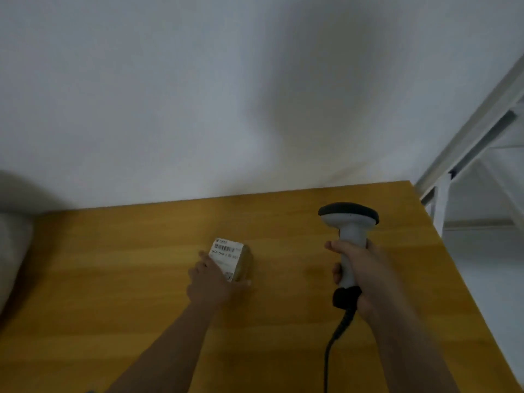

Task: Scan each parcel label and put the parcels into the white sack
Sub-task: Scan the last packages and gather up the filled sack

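A small brown parcel (232,258) with a white barcode label on top lies on the wooden table (136,268). My left hand (211,282) holds it, fingers along its left side and thumb against its near edge. To the right, my right hand (358,272) grips the handle of a white and black barcode scanner (349,222). The scanner stands upright above the table, apart from the parcel, and its black cable (331,353) runs down toward me. At the far left edge a pale, blurred shape (12,245) shows; I cannot tell whether it is the white sack.
A plain white wall (226,95) rises behind the table. A white metal frame (470,154) stands at the right, past the table's right edge. Bare wood lies between and around my hands.
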Tool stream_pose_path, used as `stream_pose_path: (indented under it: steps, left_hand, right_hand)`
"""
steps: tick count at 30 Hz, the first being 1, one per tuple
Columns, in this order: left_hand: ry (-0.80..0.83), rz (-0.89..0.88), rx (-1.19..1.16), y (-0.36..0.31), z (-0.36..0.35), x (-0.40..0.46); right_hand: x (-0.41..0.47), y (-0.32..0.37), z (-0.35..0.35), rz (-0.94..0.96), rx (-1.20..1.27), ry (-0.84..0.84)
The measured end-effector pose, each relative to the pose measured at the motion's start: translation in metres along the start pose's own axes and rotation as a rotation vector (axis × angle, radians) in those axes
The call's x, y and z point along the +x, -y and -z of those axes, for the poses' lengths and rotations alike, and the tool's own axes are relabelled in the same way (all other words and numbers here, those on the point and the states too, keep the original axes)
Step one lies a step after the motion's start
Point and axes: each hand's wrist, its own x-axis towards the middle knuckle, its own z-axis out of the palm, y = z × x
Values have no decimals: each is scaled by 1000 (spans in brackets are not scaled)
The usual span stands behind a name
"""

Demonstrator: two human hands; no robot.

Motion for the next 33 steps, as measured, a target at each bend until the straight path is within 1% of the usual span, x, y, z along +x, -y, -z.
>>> stream_pose_path:
  steps: [2,6,8,10,12,15,19,20,22,24,26,30,33]
  left_hand:
    - [-1,108,-88,43,5,-5]
    - [0,216,-186,121,13,-16]
    - [19,230,-306,157,11,-18]
    - [12,187,-487,184,13,-25]
    - [16,145,-602,207,12,-31]
    - [92,242,-773,234,5,-37]
    - [154,213,-934,267,-2,-47]
    - [196,217,-982,274,-2,-49]
    - [270,164,-1045,286,-1,-51]
    - [364,103,-1117,294,-1,-50]
    - [423,96,-1215,299,1,-49]
    - [496,82,-1413,309,9,-50]
    - [479,73,-1546,312,22,-53]
  right_hand:
    - [-10,-6,-30,-2,-35,59]
    - [-34,-24,-88,-30,-82,179]
    - [-46,-37,-114,-48,-100,220]
    - [-55,-55,-141,-65,-122,241]
    - [-60,-81,-167,-96,-161,260]
    - [-63,-132,-204,-168,-231,267]
    - [-81,-191,-243,-279,-274,241]
    - [-85,-201,-249,-295,-273,227]
    - [-89,-216,-258,-318,-239,200]
    - [-93,-224,-264,-321,-199,175]
    - [-97,-227,-269,-326,-162,162]
    - [-104,-225,-276,-318,-131,193]
    - [-112,-212,-284,-277,-137,221]
